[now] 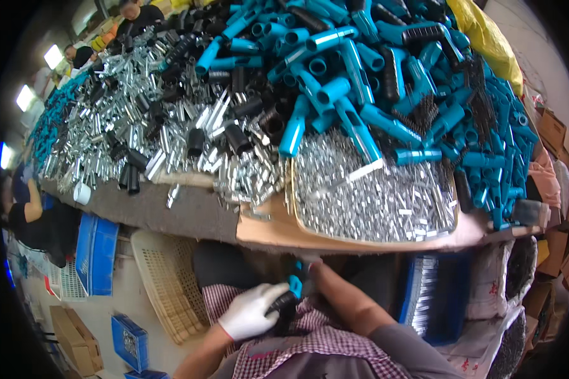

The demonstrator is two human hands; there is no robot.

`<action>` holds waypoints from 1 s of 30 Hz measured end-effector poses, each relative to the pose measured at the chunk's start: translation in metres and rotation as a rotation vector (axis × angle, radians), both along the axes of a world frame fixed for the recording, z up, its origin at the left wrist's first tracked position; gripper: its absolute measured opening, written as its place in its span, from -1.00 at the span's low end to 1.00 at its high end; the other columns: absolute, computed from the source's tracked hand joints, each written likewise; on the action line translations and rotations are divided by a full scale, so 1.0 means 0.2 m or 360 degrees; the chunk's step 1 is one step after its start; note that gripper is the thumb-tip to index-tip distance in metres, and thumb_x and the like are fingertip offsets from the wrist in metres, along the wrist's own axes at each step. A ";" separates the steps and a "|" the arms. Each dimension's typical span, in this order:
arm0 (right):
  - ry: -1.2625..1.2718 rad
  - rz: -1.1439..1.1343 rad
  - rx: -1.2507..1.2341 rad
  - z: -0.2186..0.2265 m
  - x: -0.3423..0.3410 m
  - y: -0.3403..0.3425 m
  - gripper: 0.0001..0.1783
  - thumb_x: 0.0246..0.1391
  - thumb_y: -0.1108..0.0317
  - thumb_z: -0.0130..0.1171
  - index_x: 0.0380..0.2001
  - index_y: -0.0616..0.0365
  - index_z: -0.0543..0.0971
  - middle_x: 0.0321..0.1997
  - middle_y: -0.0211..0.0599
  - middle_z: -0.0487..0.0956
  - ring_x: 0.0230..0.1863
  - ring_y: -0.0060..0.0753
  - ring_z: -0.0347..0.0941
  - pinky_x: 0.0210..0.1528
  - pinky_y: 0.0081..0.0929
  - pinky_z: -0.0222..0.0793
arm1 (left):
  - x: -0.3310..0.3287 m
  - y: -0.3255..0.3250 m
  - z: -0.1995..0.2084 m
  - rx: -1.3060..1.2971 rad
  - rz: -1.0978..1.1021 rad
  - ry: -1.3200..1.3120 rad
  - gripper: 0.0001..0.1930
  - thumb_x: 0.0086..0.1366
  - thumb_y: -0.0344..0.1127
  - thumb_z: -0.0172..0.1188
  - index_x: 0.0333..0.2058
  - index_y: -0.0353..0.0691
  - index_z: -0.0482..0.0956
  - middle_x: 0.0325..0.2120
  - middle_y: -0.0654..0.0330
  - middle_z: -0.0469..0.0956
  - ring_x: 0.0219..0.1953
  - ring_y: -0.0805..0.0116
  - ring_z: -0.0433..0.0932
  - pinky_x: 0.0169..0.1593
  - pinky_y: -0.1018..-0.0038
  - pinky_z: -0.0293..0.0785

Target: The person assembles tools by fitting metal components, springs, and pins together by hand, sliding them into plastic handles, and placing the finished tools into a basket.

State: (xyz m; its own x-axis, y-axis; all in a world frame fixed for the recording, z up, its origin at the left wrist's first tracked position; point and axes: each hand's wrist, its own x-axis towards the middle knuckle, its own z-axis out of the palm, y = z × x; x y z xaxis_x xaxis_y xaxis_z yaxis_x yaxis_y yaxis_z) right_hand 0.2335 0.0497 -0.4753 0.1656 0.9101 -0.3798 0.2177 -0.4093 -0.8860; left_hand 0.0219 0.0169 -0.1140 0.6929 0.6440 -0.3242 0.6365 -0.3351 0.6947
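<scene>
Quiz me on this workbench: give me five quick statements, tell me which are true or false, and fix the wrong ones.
1. The left hand is bare. False: it wears a white glove.
2. The left hand holds a teal-and-black part. True.
3. The tray on the bench is full of teal parts only. False: it holds many small silvery pieces, with some teal parts reaching over it.
4. The yellow sack is at the picture's upper right. True.
5. The tan basket is on the person's right. False: it is on the left.
</scene>
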 end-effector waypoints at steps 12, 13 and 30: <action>-0.0171 0.0464 0.0410 0.75 -0.13 1.01 -0.61 0.11 0.20 0.17 0.00 0.03 0.62 0.11 -0.07 0.58 0.14 -0.06 0.48 0.19 -0.24 0.39 | 0.12 -0.07 -0.48 0.0314 0.0158 -0.0216 -0.65 0.22 -0.06 0.28 -0.09 -0.07 0.58 -0.24 0.14 0.60 -0.24 0.10 0.57 -0.18 0.28 0.57; -0.0189 0.0518 0.0434 0.76 -0.16 1.03 -0.61 0.11 0.20 0.17 0.00 0.03 0.62 0.10 -0.07 0.58 0.14 -0.06 0.49 0.19 -0.24 0.40 | 0.10 -0.05 -0.55 0.0390 -0.0054 -0.0191 -0.66 0.24 -0.04 0.26 -0.10 -0.06 0.59 -0.18 0.14 0.58 -0.21 0.12 0.56 -0.18 0.28 0.56; -0.0625 0.1096 0.0550 0.50 -0.15 1.06 -0.66 0.13 0.20 0.16 -0.04 0.04 0.62 0.02 -0.04 0.61 0.05 -0.05 0.52 0.09 -0.20 0.45 | 0.11 -0.07 -0.45 0.0335 0.0028 -0.0205 -0.68 0.19 -0.19 0.22 -0.09 -0.10 0.62 -0.07 0.14 0.52 -0.08 0.19 0.53 -0.06 0.30 0.52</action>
State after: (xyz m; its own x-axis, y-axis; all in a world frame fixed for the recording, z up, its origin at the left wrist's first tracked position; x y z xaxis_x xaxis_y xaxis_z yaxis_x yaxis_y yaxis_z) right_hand 0.2026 0.2614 -0.3744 -0.4042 0.9098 -0.0940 0.6346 0.2050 -0.7451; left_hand 0.0447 0.0024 -0.2035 0.7080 0.7003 -0.0913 0.5543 -0.4709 0.6863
